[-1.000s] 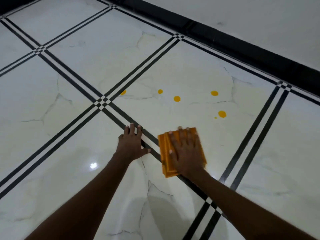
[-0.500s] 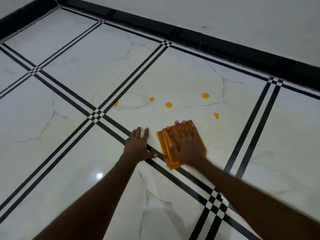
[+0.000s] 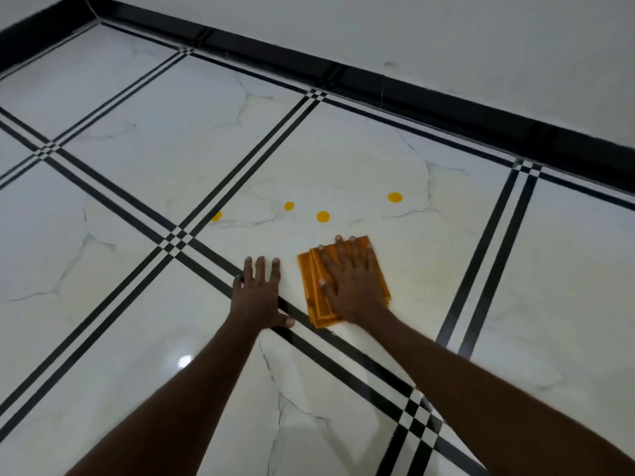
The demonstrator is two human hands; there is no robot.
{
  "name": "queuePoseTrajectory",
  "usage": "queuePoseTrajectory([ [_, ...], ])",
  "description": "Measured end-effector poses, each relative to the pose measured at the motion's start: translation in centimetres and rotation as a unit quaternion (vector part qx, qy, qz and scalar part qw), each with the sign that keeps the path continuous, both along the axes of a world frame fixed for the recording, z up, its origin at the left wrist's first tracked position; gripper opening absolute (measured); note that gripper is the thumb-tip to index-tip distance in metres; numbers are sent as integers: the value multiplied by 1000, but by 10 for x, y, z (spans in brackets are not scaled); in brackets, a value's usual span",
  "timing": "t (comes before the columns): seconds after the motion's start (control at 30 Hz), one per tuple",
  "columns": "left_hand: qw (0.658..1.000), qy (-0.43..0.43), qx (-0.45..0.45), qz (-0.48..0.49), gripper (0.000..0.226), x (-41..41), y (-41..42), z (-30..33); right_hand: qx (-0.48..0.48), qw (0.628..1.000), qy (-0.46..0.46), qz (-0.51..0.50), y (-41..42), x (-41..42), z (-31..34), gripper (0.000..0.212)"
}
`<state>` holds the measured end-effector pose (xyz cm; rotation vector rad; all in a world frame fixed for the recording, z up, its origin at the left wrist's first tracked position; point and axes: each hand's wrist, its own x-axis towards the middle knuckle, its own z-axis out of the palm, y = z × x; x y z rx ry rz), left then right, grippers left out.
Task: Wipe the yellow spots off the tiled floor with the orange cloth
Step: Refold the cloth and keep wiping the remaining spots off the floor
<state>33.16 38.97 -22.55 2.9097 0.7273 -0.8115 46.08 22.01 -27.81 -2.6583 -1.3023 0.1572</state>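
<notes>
I see the orange cloth (image 3: 316,286) folded into a thick pad and lying flat on the white marbled tiled floor (image 3: 171,338), a little right of the middle of the view. My right hand (image 3: 350,286) lies on top of it with the fingers straight and spread, palm pressing down; the fingertips reach the pad's far edge. My left hand (image 3: 257,293) is just to the left of the cloth, apart from it, flat on the floor with straight fingers, its palm lying across the double black stripe (image 3: 343,341) that runs diagonally between tiles. Beyond the cloth, on the same tile, four yellow spots sit in a loose row: the nearest spot (image 3: 323,216) just past the fingertips, a smaller one (image 3: 289,206) to its left, a half-hidden one (image 3: 216,216) at the stripe on the far left, and one (image 3: 394,197) farther right. To the right of the cloth the tile shows a faint yellowish smear (image 3: 426,276). A black skirting band (image 3: 446,108) runs along the far wall (image 3: 446,46)
</notes>
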Motion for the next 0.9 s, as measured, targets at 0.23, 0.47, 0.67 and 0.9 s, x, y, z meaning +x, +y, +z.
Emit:
queuePoseTrajectory([
  [0.23, 997, -37, -63, 29, 151, -3, 21, -9, 2, 966, -27, -257, -76, 78, -10, 70],
  [0.47, 990, -97, -74, 72, 148, 54, 2, -18, -23, 993, -24, -113, -38, 57, -13, 72],
  [0.67, 992, -82, -69, 69, 146, 56, 9, -24, -43, 981, -24, -187, -74, 142, -10, 73],
  [0.9, 991, -82, -72, 77, 143, 57, 9, -25, -56, 984, 21, -167, 30, 169, 1, 77],
])
